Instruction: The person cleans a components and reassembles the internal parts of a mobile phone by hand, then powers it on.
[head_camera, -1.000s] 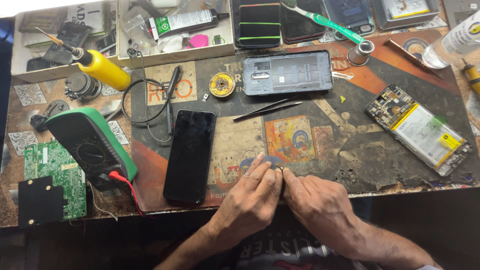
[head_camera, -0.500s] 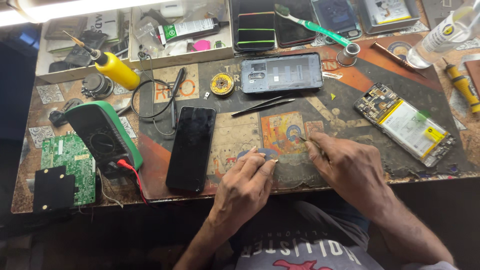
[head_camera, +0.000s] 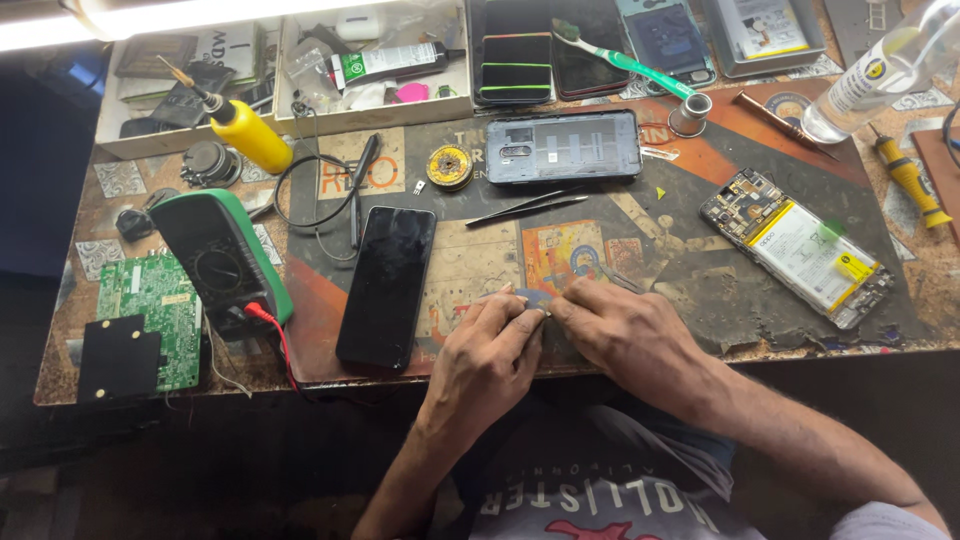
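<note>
A small blue pick-like piece (head_camera: 533, 298) lay pinched between my two hands at the near edge of the work mat (head_camera: 700, 300), close to six o'clock in the head view; what kind of part it was I could not tell. My left hand (head_camera: 490, 355) closed narrowly on it with thumb and forefinger from seven o'clock, and my right hand (head_camera: 625, 335) met it from four o'clock, fingertips drawn together on the same piece. At nine o'clock of the hands, just beside the left one, lay a black phone (head_camera: 386, 285), screen up and dark. Farther out at nine o'clock sat a green multimeter (head_camera: 222, 258) with a red lead, and beyond it a green circuit board (head_camera: 150, 315) partly under a black square. At twelve o'clock, well apart from the hands, lay black tweezers (head_camera: 525, 208), and past them a dark phone back cover (head_camera: 563, 146) with a round yellow spool (head_camera: 449, 165) at its left end. At two o'clock lay an opened phone (head_camera: 800, 248), its battery and board showing. At eleven o'clock a yellow-handled tool (head_camera: 245, 135) lay tilted beside a coil of black cable (head_camera: 320, 190). Along the far edge stood a tray (head_camera: 300, 118) of small parts, a green toothbrush (head_camera: 625, 60) across stacked phones, and a clear bottle (head_camera: 880, 70) at one o'clock.
</note>
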